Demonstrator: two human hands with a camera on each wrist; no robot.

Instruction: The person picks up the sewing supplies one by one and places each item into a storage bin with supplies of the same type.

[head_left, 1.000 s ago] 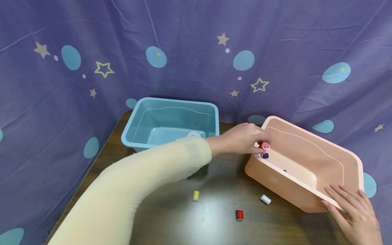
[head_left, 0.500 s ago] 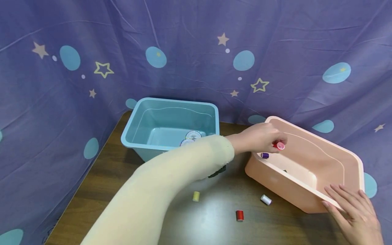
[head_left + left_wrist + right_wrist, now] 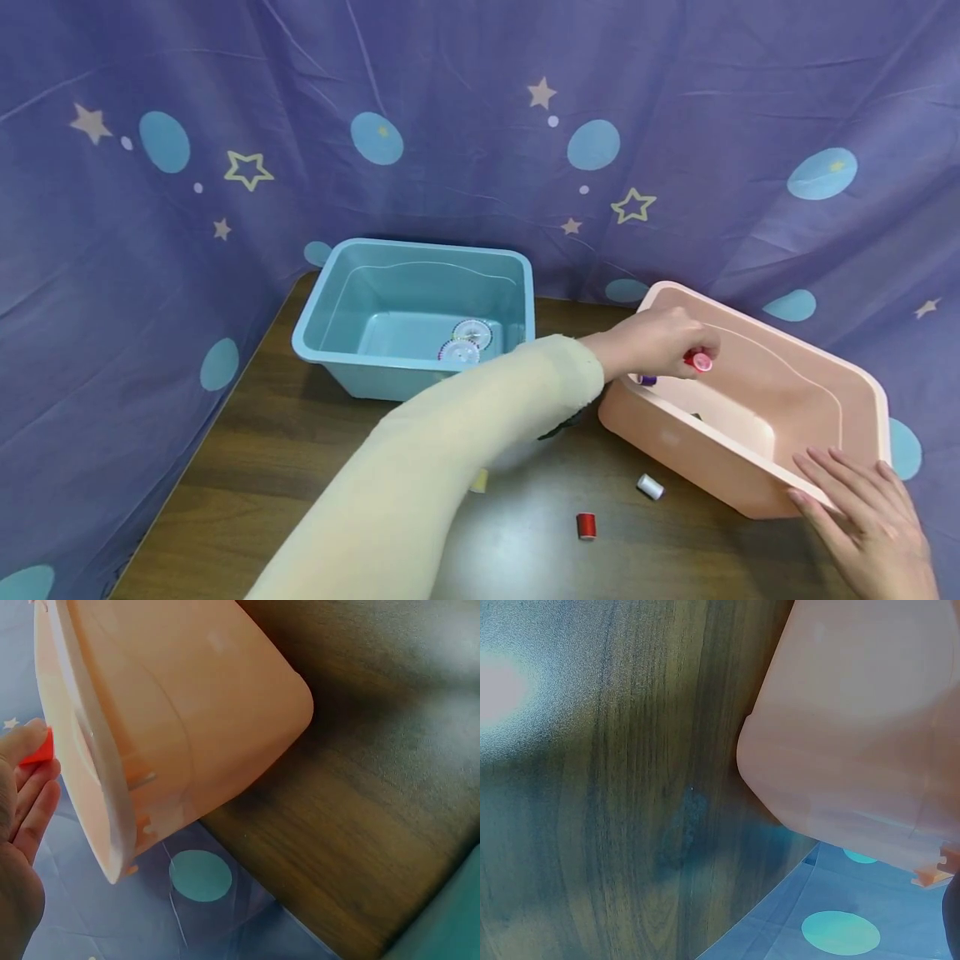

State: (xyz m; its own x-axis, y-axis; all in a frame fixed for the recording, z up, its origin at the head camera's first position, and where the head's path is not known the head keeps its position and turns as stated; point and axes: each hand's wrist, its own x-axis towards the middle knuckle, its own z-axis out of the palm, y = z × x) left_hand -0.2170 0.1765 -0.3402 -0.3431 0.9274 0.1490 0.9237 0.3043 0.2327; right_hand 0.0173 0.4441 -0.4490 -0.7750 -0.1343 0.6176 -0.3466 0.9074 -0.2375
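My left hand reaches over the near left rim of the peach plastic bin and pinches a red thread spool, its pale pink end showing. In the left wrist view, the red spool sits between thumb and fingers beside the bin's rim. A purple thread spool lies inside the bin, partly covered by my left hand. Farther along its floor a small dark thing peeks over the rim. With fingers straight, my right hand rests on the bin's near right rim.
A blue bin at the back left holds two round pin wheels. On the wooden table lie a red spool, a white spool and a yellow spool, which my sleeve partly hides. A purple curtain hangs behind.
My left hand has moved right, from the bin's left rim to over its inside, carrying the red spool. The left sleeve shifted right, uncovering the pin wheels. The right hand has stayed put.
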